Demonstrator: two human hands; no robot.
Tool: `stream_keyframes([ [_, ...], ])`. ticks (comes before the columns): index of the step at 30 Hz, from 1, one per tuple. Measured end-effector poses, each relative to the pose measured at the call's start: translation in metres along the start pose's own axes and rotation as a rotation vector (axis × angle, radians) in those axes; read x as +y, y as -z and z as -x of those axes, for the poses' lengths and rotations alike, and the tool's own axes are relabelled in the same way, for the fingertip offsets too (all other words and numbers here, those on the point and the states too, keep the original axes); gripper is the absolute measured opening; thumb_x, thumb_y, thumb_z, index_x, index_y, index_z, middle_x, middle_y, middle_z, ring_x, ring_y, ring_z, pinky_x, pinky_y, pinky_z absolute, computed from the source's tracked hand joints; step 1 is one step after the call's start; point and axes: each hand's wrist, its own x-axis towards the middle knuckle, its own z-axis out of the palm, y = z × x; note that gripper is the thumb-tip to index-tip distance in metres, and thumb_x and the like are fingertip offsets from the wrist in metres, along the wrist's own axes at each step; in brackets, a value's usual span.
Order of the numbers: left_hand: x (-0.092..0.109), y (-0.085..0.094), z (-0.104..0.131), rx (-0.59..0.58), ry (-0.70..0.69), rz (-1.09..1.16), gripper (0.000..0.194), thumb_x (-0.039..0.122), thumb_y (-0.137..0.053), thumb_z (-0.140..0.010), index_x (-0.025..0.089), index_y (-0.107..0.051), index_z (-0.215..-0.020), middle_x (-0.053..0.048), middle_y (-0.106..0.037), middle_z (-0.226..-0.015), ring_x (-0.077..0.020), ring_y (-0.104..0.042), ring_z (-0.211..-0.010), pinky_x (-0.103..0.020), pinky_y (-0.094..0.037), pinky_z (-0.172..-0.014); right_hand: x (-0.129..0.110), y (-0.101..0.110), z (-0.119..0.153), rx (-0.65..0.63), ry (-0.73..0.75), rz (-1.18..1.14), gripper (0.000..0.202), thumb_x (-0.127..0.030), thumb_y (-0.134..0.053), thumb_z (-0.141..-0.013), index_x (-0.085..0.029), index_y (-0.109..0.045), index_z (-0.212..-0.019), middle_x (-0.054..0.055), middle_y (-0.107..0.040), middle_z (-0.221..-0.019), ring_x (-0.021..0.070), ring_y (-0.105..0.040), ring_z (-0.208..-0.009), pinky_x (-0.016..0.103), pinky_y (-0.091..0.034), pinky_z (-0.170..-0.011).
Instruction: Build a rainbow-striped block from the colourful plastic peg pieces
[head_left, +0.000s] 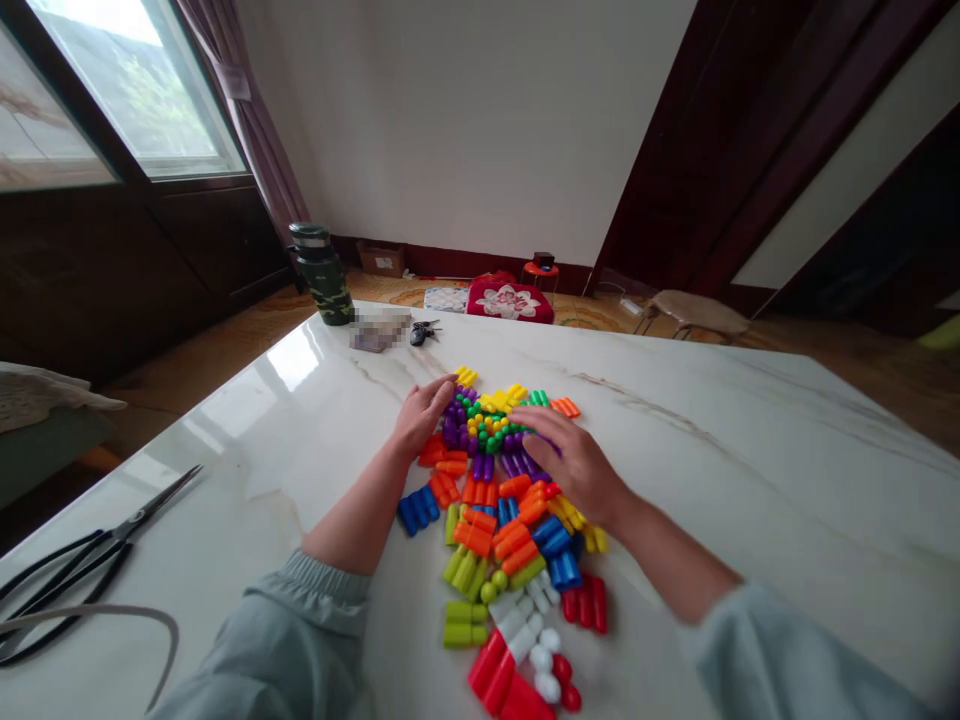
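A heap of small plastic bullet-shaped building blocks lies on the white marble-patterned table point(712, 470). At its far end, my left hand point(424, 415) rests against the left side of the purple blocks point(451, 428), fingers stretched out. My right hand point(574, 458) reaches over the right side of the same group, fingers extended and thumb apart. Between the hands are yellow blocks point(501, 400) and green blocks point(491, 442). Nearer to me lie orange blocks point(480, 490), blue blocks point(418, 511), lime blocks point(465, 625), white blocks point(517, 620) and red blocks point(495, 672). My right fingertips partly hide some blocks.
Large black-handled scissors point(112, 545) lie at the left, beside a grey cord point(135, 610). A camouflage bottle point(322, 275), a blurred-out item point(379, 330) and keys point(424, 332) stand or lie at the far left corner. A stool point(694, 312) is beyond the table.
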Motion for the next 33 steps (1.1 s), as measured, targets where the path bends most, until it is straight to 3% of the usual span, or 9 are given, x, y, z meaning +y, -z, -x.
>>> stream_keyframes([
  [5,0.015,0.004,0.003,0.039,0.147,0.176,0.059,0.061,-0.05,-0.082,0.012,-0.069,-0.11,-0.009,-0.071,-0.111,-0.0283,-0.06,-0.11,-0.038,-0.045,-0.097,-0.039,-0.033,0.164,0.187,-0.281,0.102,0.067,-0.054,-0.048,-0.088,-0.036,-0.021,-0.148,0.003,-0.029,-0.152,0.0303,-0.031,-0.138,0.05,-0.036,-0.108],
  [7,0.028,0.013,0.014,0.09,0.193,0.192,0.061,0.061,-0.048,-0.083,0.012,-0.065,-0.116,-0.011,-0.067,-0.118,-0.0279,-0.058,-0.115,-0.038,-0.045,-0.097,-0.048,-0.054,0.204,0.182,-0.293,0.193,0.101,-0.058,-0.062,-0.077,-0.034,0.002,-0.151,0.007,-0.015,-0.157,0.0373,-0.024,-0.14,0.06,-0.034,-0.107],
  [9,0.044,0.024,0.036,0.162,0.183,0.164,0.061,0.059,-0.048,-0.084,0.014,-0.058,-0.125,-0.013,-0.059,-0.131,-0.027,-0.05,-0.124,-0.039,-0.041,-0.102,-0.054,-0.071,0.222,0.168,-0.329,0.271,0.12,-0.053,-0.075,-0.065,-0.036,0.008,-0.149,0.009,-0.009,-0.158,0.0423,-0.019,-0.14,0.067,-0.029,-0.105],
  [11,0.061,0.031,0.073,0.191,0.131,0.088,0.062,0.058,-0.053,-0.082,0.02,-0.053,-0.131,-0.011,-0.052,-0.139,-0.0266,-0.045,-0.13,-0.042,-0.035,-0.107,-0.057,-0.08,0.22,0.18,-0.364,0.3,0.125,-0.045,-0.079,-0.06,-0.04,0.01,-0.148,0.008,-0.008,-0.158,0.0423,-0.017,-0.141,0.07,-0.024,-0.105],
  [14,0.078,0.029,0.144,0.012,-0.051,-0.056,0.067,0.06,-0.058,-0.078,0.026,-0.05,-0.135,-0.008,-0.05,-0.141,-0.0277,-0.042,-0.132,-0.045,-0.031,-0.111,-0.053,-0.083,0.198,0.198,-0.393,0.31,0.13,-0.04,-0.08,-0.058,-0.038,0.015,-0.147,0.013,-0.01,-0.157,0.0404,-0.015,-0.141,0.069,-0.019,-0.107],
  [16,0.081,0.019,0.188,-0.152,-0.165,-0.18,0.09,0.064,-0.072,-0.063,0.027,-0.043,-0.141,-0.011,-0.037,-0.15,-0.0338,-0.028,-0.139,-0.048,-0.029,-0.112,-0.049,-0.08,0.18,0.169,-0.406,0.311,0.13,-0.043,-0.081,-0.056,-0.032,0.009,-0.149,0.017,-0.013,-0.156,0.0402,-0.016,-0.141,0.066,-0.019,-0.109],
  [19,0.079,0.001,0.228,-0.228,-0.23,-0.367,0.114,0.066,-0.08,-0.046,0.027,-0.038,-0.145,-0.014,-0.022,-0.156,-0.0416,-0.015,-0.142,-0.057,-0.025,-0.111,-0.046,-0.074,0.165,0.134,-0.375,0.318,0.117,-0.05,-0.078,-0.059,-0.025,-0.009,-0.15,0.019,-0.024,-0.153,0.0396,-0.022,-0.14,0.063,-0.018,-0.11],
  [25,0.089,-0.015,0.24,-0.142,-0.251,-0.505,0.059,0.052,-0.07,-0.068,0.033,-0.061,-0.124,-0.009,-0.036,-0.15,-0.0375,-0.029,-0.138,-0.052,-0.036,-0.108,-0.056,-0.069,0.17,0.086,-0.175,0.376,0.068,-0.029,-0.062,-0.077,-0.03,-0.037,-0.141,0.01,-0.044,-0.14,0.0311,-0.039,-0.132,0.05,-0.03,-0.111],
  [33,0.098,-0.009,0.238,-0.213,-0.297,-0.534,0.051,0.036,-0.069,-0.067,0.038,-0.063,-0.118,-0.004,-0.051,-0.135,-0.0375,-0.036,-0.131,-0.054,-0.036,-0.106,-0.059,-0.066,0.166,0.01,-0.102,0.413,0.058,-0.028,-0.066,-0.074,-0.031,-0.051,-0.13,0.01,-0.042,-0.137,0.0315,-0.042,-0.124,0.048,-0.036,-0.105],
])
